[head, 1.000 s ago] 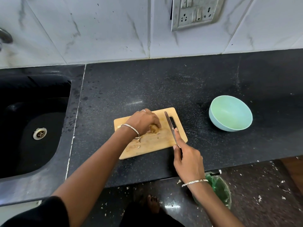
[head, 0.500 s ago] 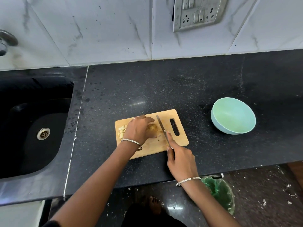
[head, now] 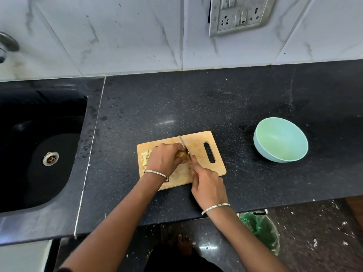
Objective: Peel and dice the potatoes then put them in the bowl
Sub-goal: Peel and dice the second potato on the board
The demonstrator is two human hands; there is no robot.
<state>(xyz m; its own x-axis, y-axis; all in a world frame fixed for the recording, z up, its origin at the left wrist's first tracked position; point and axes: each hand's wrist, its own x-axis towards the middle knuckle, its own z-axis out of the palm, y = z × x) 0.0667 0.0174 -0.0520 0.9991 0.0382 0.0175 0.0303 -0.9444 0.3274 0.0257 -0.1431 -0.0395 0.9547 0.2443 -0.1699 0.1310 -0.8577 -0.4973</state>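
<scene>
Wooden board [head: 198, 141] near front edge of desk [head: 255, 95]; potato [head: 181, 155] under knife [head: 183, 143].
Left grip [head: 165, 157] curled over potato at board centre; right grip [head: 208, 185] held knife, blade on potato; diced pieces [head: 145, 157] at board's left edge.

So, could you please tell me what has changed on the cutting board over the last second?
The right hand carried the knife leftward from beside the board's handle slot; its blade now rests against the potato. The left hand kept gripping the potato, and the diced pieces by it came into view. The cutting board and bowl stayed put.
</scene>
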